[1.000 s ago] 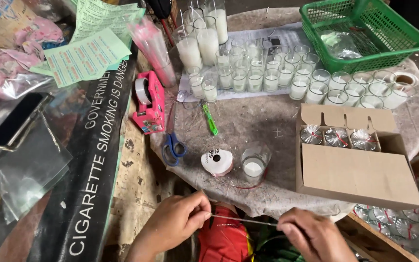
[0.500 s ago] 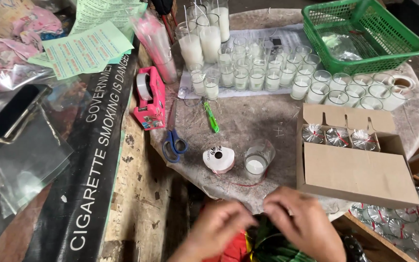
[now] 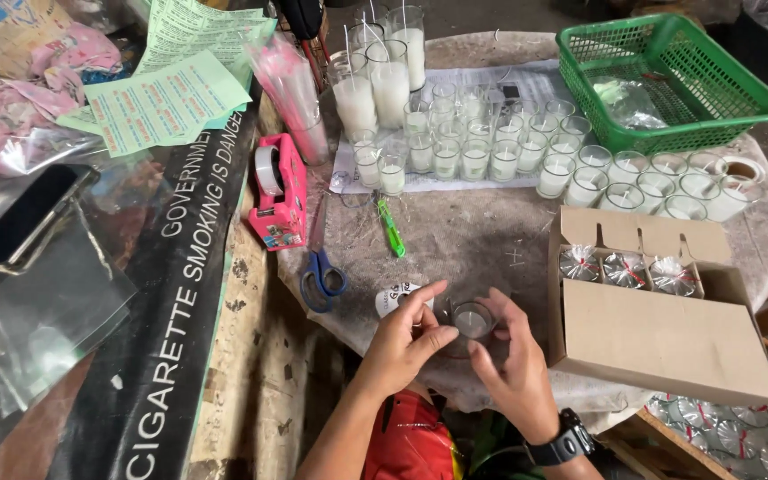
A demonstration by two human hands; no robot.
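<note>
My left hand (image 3: 406, 342) and my right hand (image 3: 513, 360) both close around a small glass candle (image 3: 471, 322) wrapped in clear film, standing near the front edge of the round table (image 3: 482, 236). A white ribbon spool (image 3: 393, 298) lies just behind my left hand, partly hidden by the fingers. A cardboard box (image 3: 660, 302) to the right holds three wrapped candles (image 3: 626, 269) tied with red ribbon.
Blue-handled scissors (image 3: 322, 277), a green cutter (image 3: 390, 228) and a pink tape dispenser (image 3: 277, 191) lie left of the candle. Several glass candles (image 3: 508, 147) stand at the back, beside a green basket (image 3: 668, 76). More wrapped candles (image 3: 722, 422) sit in a crate at lower right.
My hands held a thin strand stretched between them below the table edge, then came together, and have now risen onto the table and closed around the candle.
</note>
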